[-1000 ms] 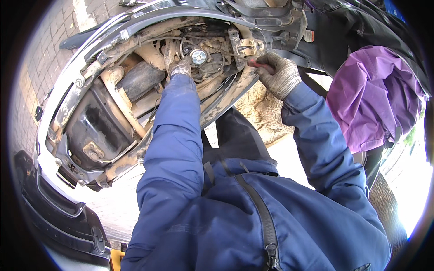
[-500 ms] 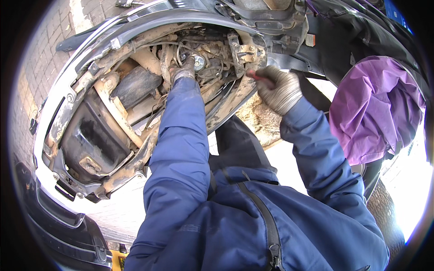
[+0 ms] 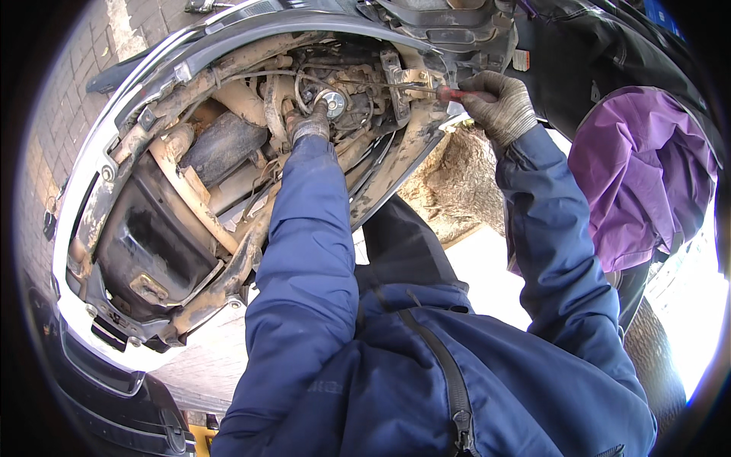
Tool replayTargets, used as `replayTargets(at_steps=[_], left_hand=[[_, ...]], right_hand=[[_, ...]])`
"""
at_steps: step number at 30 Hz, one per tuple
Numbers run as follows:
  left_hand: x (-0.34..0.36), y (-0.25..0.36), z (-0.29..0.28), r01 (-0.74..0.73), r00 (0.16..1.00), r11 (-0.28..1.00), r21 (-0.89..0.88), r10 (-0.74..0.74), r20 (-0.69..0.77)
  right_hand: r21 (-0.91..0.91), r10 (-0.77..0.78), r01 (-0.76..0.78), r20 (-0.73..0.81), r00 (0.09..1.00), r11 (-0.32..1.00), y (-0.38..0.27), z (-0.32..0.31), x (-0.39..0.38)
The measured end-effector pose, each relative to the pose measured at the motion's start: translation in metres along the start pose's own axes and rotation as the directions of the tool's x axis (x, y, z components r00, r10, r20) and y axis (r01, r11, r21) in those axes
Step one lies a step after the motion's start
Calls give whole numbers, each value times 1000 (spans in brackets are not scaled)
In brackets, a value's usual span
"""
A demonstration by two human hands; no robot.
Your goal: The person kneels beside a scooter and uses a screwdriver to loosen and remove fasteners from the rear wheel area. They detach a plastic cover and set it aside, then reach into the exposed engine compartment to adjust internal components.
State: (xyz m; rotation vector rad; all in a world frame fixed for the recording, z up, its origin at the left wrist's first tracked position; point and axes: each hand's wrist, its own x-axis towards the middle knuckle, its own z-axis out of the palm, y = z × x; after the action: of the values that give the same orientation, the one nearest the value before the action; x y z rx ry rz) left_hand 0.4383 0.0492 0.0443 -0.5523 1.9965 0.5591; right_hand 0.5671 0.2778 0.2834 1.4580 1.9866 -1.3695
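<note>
My gloved right hand is closed round the red handle of a screwdriver. Its long thin shaft points left, over a metal bracket and into the engine bay of a stripped-down scooter. Where the tip ends among the hoses is hard to make out. Down inside the bay, my gloved left hand has its fingers curled against a round silver-topped part. Some of those fingers are hidden by the hand and the parts around it. A thin black hose loops beside the round part.
A dusty frame tube and a black plastic compartment lie left of my arm. Purple cloth drapes over the black seat area at right. A tree trunk stands beyond the scooter's near side. Black plastic sits lower left.
My right hand has moved up and to the right, and the screwdriver's shaft now shows stretched leftward into the bay. The left hand stays at the round part, almost unmoved.
</note>
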Motion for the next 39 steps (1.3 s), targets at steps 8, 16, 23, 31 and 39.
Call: replayTargets(at_steps=[8,16,23,31,39], left_hand=[[-6,-3,-1,-25,1000,999,-29,25,13],[-9,-2,-4,-70,998,989,-128,70,-6],[5,-6,-1,-68,998,995,-76,69,11],[-2,-6,-2,-109,993,994,-23,108,-57],[-4,1,-10,-78,997,994,74,78,3]], right_hand=[[-9,-58,58,-32,998,998,-1,-1,4],[-182,-336,324,-34,941,928,-4,80,-64],[-329,-203,201,30,979,923,7,103,-63],[-495,-199,239,132,971,836,-29,107,-68],[-626,-98,198,192,977,754,-20,118,-87]])
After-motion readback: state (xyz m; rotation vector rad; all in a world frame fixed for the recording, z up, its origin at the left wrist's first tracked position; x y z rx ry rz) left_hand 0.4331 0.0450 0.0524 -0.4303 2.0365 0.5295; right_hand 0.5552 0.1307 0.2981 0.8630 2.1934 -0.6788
